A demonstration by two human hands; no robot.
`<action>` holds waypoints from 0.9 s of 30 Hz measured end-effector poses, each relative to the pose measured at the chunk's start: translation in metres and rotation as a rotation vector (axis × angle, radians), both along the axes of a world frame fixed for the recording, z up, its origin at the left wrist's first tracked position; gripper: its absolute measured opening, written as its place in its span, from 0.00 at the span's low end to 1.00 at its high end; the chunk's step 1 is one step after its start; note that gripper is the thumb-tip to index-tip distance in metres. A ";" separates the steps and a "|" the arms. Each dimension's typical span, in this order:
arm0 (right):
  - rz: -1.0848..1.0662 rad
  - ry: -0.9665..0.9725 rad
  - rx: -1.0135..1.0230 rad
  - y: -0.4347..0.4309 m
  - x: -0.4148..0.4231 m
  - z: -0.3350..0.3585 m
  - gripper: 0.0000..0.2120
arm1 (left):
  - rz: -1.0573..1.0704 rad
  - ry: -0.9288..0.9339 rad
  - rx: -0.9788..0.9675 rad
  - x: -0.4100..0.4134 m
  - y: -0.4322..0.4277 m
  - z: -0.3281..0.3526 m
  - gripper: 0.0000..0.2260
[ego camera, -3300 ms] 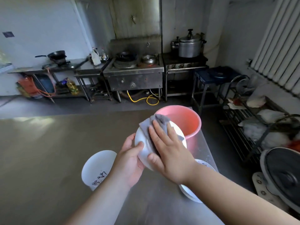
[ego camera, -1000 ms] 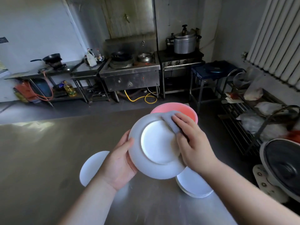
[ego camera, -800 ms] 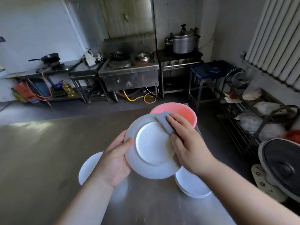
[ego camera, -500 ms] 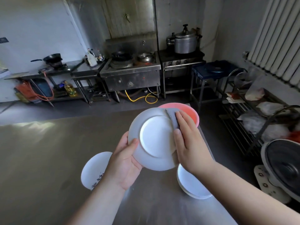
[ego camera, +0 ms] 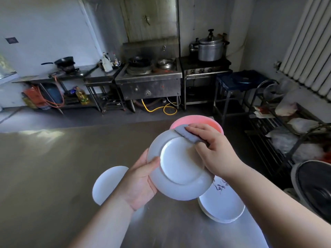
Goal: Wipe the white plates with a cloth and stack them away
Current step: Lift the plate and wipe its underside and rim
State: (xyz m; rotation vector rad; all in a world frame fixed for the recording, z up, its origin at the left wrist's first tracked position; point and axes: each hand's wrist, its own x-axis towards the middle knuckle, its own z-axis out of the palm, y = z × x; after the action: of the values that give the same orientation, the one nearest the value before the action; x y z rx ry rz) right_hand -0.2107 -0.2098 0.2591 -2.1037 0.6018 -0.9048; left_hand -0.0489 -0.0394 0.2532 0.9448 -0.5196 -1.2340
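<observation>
A white plate is held up over the steel table, its underside facing me. My left hand grips its left rim, thumb on the underside. My right hand pinches a grey cloth against the plate's upper right rim. On the table at the left lies a single white plate, partly hidden by my left forearm. Down at the right sits a stack of white plates with black writing on the top one.
A pink plastic basin stands on the steel table just behind the held plate. The table's right edge runs close to the stack; beyond it are a wire rack and a black fan. Stoves line the far wall.
The plate was flipped from face to underside since the earliest frame. In the last second my right hand slid the cloth up to the upper right rim, and the plate turned slightly.
</observation>
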 end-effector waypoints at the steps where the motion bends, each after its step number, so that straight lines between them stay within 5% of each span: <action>1: -0.020 0.000 -0.027 0.005 0.000 -0.003 0.26 | 0.028 0.016 -0.015 0.000 0.000 -0.002 0.22; 8: -0.176 0.120 -0.049 0.080 0.003 -0.064 0.39 | 0.198 0.111 -0.066 -0.003 -0.001 -0.012 0.22; 15: -0.218 0.088 -0.108 0.066 0.013 -0.053 0.40 | 0.236 0.143 -0.097 -0.014 -0.010 -0.010 0.20; 22: -0.306 -0.136 0.085 0.044 0.012 -0.041 0.27 | 0.055 0.123 -0.098 -0.013 -0.004 -0.011 0.26; 27: -0.118 0.049 0.032 0.003 0.000 -0.004 0.23 | 0.079 0.100 -0.041 -0.001 -0.005 -0.004 0.22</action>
State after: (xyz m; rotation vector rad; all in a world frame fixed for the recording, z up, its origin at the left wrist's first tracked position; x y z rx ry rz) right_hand -0.2104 -0.2065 0.2547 -2.0840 0.7675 -0.9046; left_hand -0.0497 -0.0440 0.2490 0.8566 -0.4235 -1.1888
